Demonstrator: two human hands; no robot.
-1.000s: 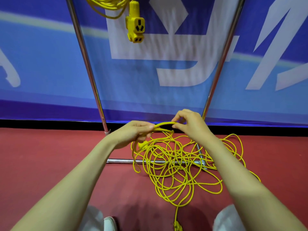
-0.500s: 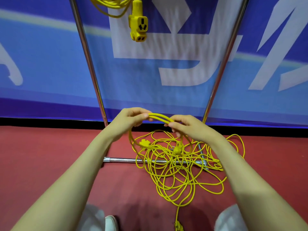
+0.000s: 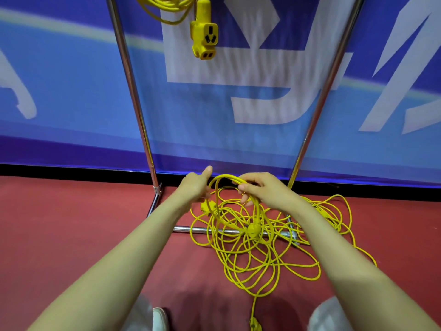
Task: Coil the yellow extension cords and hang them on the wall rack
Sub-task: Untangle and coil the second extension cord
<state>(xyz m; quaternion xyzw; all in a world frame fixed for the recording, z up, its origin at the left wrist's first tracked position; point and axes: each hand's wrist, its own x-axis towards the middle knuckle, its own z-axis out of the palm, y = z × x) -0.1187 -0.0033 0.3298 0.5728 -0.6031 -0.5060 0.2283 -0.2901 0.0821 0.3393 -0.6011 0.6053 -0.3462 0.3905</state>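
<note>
Across the rack's floor bar (image 3: 186,229) the yellow cord (image 3: 253,229) lay tangled, and just past it the left hand (image 3: 194,187), thumb raised, and the right hand (image 3: 267,189) gripped one loop, so coiling looked barely begun, wanting more slack gathered, with a hung coil (image 3: 167,1) far above it.

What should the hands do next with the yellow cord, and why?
Probably pull one more length up from the tangled pile with the left hand and lay it into the loop that the right hand pinches. Only a small loop is gathered; the rest lies loose on the floor across the rack's base bar.
</note>
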